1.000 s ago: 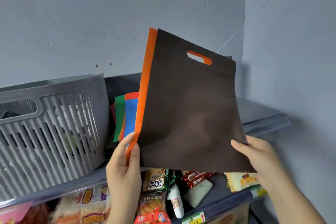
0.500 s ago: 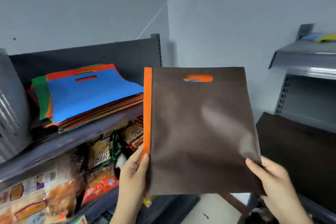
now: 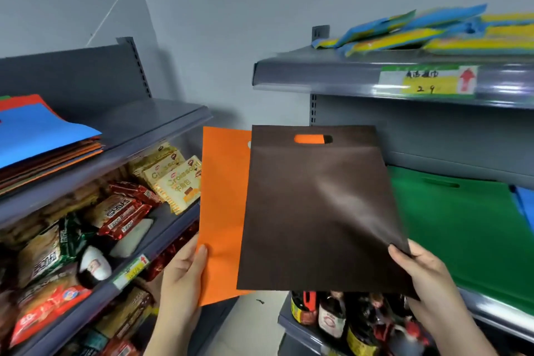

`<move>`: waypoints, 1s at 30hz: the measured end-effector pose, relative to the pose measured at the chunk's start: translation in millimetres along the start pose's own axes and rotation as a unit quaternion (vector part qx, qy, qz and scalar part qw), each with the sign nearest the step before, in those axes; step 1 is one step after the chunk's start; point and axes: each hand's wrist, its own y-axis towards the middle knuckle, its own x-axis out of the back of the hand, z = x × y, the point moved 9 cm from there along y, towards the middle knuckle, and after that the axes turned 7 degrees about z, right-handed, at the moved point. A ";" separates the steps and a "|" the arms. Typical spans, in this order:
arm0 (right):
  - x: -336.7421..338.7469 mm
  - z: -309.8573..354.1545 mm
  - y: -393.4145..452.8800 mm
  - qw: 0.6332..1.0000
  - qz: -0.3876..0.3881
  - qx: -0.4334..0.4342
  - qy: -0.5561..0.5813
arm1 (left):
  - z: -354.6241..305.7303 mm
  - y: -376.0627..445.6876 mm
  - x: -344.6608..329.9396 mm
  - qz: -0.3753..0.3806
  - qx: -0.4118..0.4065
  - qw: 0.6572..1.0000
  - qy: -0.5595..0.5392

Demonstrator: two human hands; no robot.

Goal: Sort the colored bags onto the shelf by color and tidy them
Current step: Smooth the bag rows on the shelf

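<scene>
Left hand (image 3: 185, 272) pinches orange bag (image 3: 224, 211) at lower edge, 7 o'clock. Right hand (image 3: 423, 274) grips brown bag (image 3: 318, 211) at lower right corner, 5 o'clock. Brown overlaps orange, center frame. Green bag (image 3: 462, 225) flat on right shelf (image 3: 318, 74), 3 o'clock. Mixed stack (image 3: 43, 136) on left shelf (image 3: 161, 121), 9 o'clock.

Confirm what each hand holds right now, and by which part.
Left hand pinches the orange bag near its lower left edge; right hand grips the brown bag at its lower right corner.

Left hand (image 3: 185, 272) pinches an orange bag (image 3: 224, 211) & right hand (image 3: 419, 274) pinches a brown bag (image 3: 320, 211) overlapping it, btwn a left shelf (image 3: 161, 124) w/ a mixed bag stack (image 3: 43, 139) & a right shelf (image 3: 491, 306) w/ a green bag (image 3: 468, 225).
</scene>
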 end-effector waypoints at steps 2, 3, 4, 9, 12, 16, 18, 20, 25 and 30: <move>26.3 14.7 -11.7 1.000 -0.027 0.004 0.004 | 1.7 -1.9 -16.3 0.003 -0.002 1.000 -0.001; 40.3 21.2 -16.1 0.999 -0.042 0.008 0.001 | 2.6 -3.0 -23.2 0.004 -0.003 1.000 -0.005; 52.2 27.9 -20.6 0.998 -0.055 0.013 -0.001 | 3.5 -4.3 -28.8 0.004 -0.005 1.000 -0.008; 94.6 47.9 -33.8 0.996 -0.086 0.037 0.008 | 3.5 -6.1 -31.2 -0.027 -0.020 0.999 -0.014; 109.9 52.5 -33.8 0.993 -0.111 0.041 -0.003 | 1.5 -0.8 -28.8 -0.049 -0.027 0.998 -0.002; 120.9 56.2 -25.6 0.990 -0.135 0.037 -0.001 | -3.8 7.5 -36.0 -0.049 -0.036 0.998 0.007; 122.3 56.8 -18.0 0.989 -0.144 0.032 -0.012 | -4.5 15.1 -32.9 -0.054 -0.040 0.998 0.008; 123.9 54.7 -7.0 0.987 -0.155 0.029 -0.028 | -8.4 24.8 -26.0 -0.053 -0.042 0.997 0.024; 104.8 48.3 20.1 0.982 -0.170 0.015 -0.086 | -22.5 58.6 2.9 -0.074 -0.060 0.995 0.036; 80.2 41.4 49.6 0.966 -0.207 0.007 -0.156 | -32.1 100.7 27.4 -0.057 -0.050 0.996 0.035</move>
